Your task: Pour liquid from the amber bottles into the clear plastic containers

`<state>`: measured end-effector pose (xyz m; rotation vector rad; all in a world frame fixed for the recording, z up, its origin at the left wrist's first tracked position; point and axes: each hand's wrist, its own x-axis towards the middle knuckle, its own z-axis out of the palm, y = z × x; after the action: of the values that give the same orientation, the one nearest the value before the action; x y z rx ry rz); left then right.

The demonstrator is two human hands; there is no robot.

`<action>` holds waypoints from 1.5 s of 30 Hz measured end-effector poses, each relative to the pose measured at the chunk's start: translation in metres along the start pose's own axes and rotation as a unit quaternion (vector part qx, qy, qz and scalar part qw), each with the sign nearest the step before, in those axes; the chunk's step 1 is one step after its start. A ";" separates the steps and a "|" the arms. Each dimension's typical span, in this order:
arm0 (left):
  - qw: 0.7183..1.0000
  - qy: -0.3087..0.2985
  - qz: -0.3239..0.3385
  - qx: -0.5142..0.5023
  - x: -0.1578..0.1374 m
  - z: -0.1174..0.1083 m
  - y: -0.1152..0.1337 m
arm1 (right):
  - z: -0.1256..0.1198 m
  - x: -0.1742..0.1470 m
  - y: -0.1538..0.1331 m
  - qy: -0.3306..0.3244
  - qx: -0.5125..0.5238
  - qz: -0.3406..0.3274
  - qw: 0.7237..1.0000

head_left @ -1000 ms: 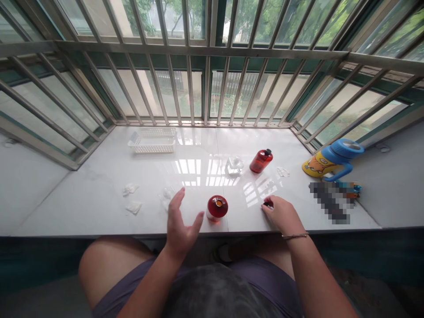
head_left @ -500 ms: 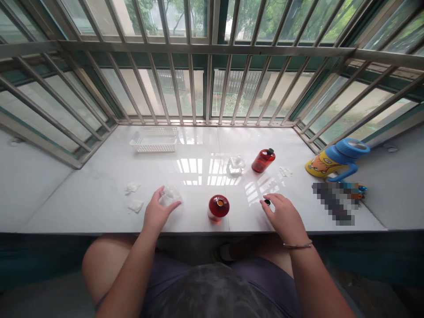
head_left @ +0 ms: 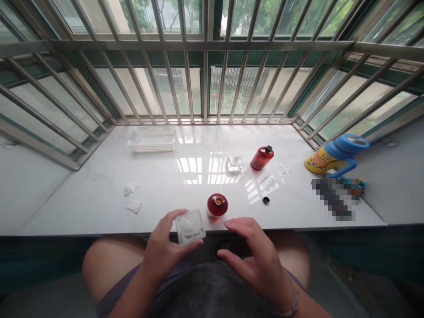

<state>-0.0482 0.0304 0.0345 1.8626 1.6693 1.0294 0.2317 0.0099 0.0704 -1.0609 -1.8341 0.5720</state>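
Note:
My left hand (head_left: pixel 167 240) grips a small clear square glass container (head_left: pixel 191 228) by its sides, raised in front of the table's near edge. What lies inside the container cannot be made out clearly. My right hand (head_left: pixel 253 251) is in the air to the right of it, thumb and fingers apart, with nothing between them. Just beyond my hands an uncapped red bottle (head_left: pixel 217 206) stands upright, its round mouth facing up. A black cap (head_left: pixel 266 200) rests on the white table to the right of that bottle.
A second clear square container (head_left: pixel 235 163) and a capped red bottle (head_left: pixel 262 158) are farther back. White tissues (head_left: pixel 134 206) lie at left, another piece (head_left: pixel 284 168) at right. A white basket (head_left: pixel 152 140), a blue-yellow flask (head_left: pixel 336 154) and a barred window (head_left: pixel 205 88) border the surface.
My left hand has lifted the clear container off the table and brought it right and nearer. My right hand has let go of the black cap and moved left toward the container.

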 end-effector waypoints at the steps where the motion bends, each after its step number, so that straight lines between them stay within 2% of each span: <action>1: 0.999 -0.015 0.048 0.005 -0.008 0.001 0.009 | 0.007 0.000 -0.005 -0.008 0.023 0.003 1.000; 4: 0.988 -0.030 0.150 0.000 -0.026 0.008 0.031 | 0.023 -0.001 -0.013 -0.023 0.070 -0.001 0.997; 6: 0.984 -0.033 0.174 -0.003 -0.032 0.013 0.040 | 0.030 -0.002 -0.014 -0.033 0.079 -0.005 0.996; 10: 0.988 -0.037 0.153 -0.009 -0.037 0.021 0.049 | 0.035 -0.006 -0.013 -0.034 0.091 0.021 0.995; 16: 0.992 -0.025 0.123 -0.016 -0.038 0.024 0.048 | 0.033 -0.012 -0.012 0.040 0.103 0.074 0.991; 21: 0.992 -0.038 0.114 -0.034 -0.034 0.027 0.052 | 0.033 -0.013 -0.010 0.043 0.135 0.109 0.984; 24: 0.990 -0.087 0.091 -0.059 -0.032 0.020 0.054 | 0.028 -0.012 -0.010 0.001 0.187 0.120 0.975; 28: 0.972 -0.207 0.049 -0.096 -0.027 0.005 0.052 | 0.015 -0.007 -0.011 -0.112 0.293 0.143 0.939; 31: 0.960 -0.255 0.043 -0.111 -0.023 -0.001 0.051 | 0.008 -0.002 -0.010 -0.167 0.290 0.119 0.935; 34: 0.962 -0.235 0.071 -0.118 -0.021 0.001 0.052 | 0.007 -0.001 -0.007 -0.129 0.231 0.106 0.959; 36: 0.966 -0.207 0.098 -0.120 -0.020 0.004 0.053 | 0.008 -0.001 -0.006 -0.106 0.218 0.107 0.964; 41: 0.971 -0.173 0.114 -0.119 -0.020 0.008 0.052 | 0.005 -0.003 -0.007 -0.138 0.244 0.074 0.957; 45: 0.973 -0.158 0.120 -0.117 -0.020 0.010 0.050 | 0.005 -0.003 -0.007 -0.129 0.205 0.078 0.967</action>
<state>-0.0085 0.0039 0.0604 1.9770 1.1134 0.9168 0.2251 0.0037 0.0724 -0.8802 -1.7505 1.1751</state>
